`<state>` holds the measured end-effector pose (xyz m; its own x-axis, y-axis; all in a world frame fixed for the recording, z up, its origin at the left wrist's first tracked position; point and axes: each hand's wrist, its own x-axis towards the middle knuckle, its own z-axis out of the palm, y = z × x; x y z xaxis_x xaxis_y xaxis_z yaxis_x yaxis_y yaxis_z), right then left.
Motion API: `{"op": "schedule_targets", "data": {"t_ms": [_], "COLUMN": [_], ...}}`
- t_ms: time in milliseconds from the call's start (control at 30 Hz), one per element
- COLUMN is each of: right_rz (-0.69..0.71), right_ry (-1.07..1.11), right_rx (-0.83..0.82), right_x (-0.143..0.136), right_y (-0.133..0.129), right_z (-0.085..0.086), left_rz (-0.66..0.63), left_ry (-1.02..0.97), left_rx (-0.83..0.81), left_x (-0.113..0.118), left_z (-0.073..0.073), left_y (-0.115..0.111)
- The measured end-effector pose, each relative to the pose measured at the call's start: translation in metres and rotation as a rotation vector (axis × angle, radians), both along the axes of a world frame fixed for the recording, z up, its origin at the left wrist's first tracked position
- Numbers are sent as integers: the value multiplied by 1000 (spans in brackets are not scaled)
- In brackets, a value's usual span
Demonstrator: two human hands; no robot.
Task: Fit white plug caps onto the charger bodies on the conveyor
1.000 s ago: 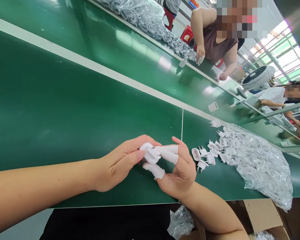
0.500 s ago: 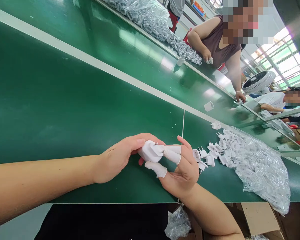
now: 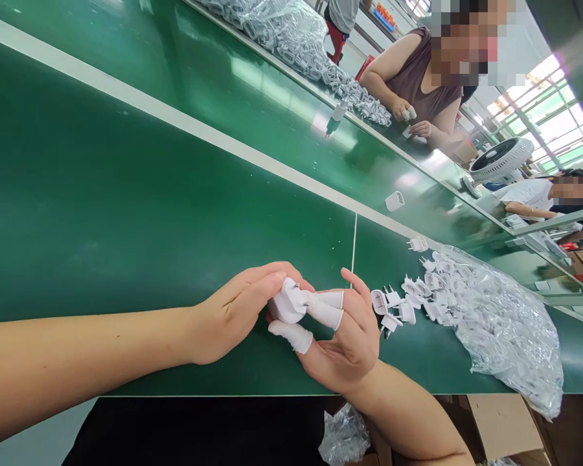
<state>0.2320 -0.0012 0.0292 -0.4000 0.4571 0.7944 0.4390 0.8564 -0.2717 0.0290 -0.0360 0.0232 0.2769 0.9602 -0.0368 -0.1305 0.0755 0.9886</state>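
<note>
A white two-pin plug adapter (image 3: 288, 302) is held between my hands above the green work surface, its metal pins pointing right. My left hand (image 3: 243, 307) wraps it from the left, with the thumb along its upper edge. On the other side, my right hand (image 3: 342, 330) grips it with thumb and fingers in white finger cots; the index and middle fingers reach the pins. My right little finger sticks out. Several loose plug adapters (image 3: 407, 312) lie just right of my right hand.
A clear plastic bag (image 3: 510, 330) of adapters spills out at right. Single adapters lie on the belt (image 3: 395, 201) and near its far edge (image 3: 339, 111). Across it, a co-worker (image 3: 418, 84) sits beside another heap (image 3: 291, 45). Cardboard boxes (image 3: 505, 421) stand below the front edge.
My hands and the adapter have shifted slightly left and down, and the adapter has tilted a little. Adapters on the belt have slid left. The co-worker's hands have come together around a small white piece.
</note>
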Motion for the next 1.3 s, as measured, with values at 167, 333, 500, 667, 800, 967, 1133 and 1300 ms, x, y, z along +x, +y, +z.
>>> {"op": "schedule_targets", "data": {"t_ms": [167, 333, 500, 667, 800, 967, 1133, 1300], "right_rz": [-24, -33, -22, -16, -19, -17, -19, -30], "right_ry": [8, 46, 17, -44, -46, -13, 30, 57], "right_rx": [5, -1, 14, 43, 36, 42, 41, 56], "right_x": [-2, -4, -3, 1, 2, 0, -1, -2], "right_y": [0, -1, -5, -7, -7, -7, -7, -6], "right_z": [-2, -1, -1, -1, -1, -2, -4, -6], "left_rz": [36, -10, -72, -24, -3, 10, -12, -15], "left_ry": [38, -26, -13, -16, -79, -141, -168, -143], "left_rx": [-39, 84, 196, 89, 37, -1, 6, 43], "left_x": [2, -2, -4, -2, -1, 0, 0, -1], "left_z": [6, -1, -9, -3, 2, 3, 3, 3], "left_y": [0, -7, -6, -2, -1, -2, -3, -3]}}
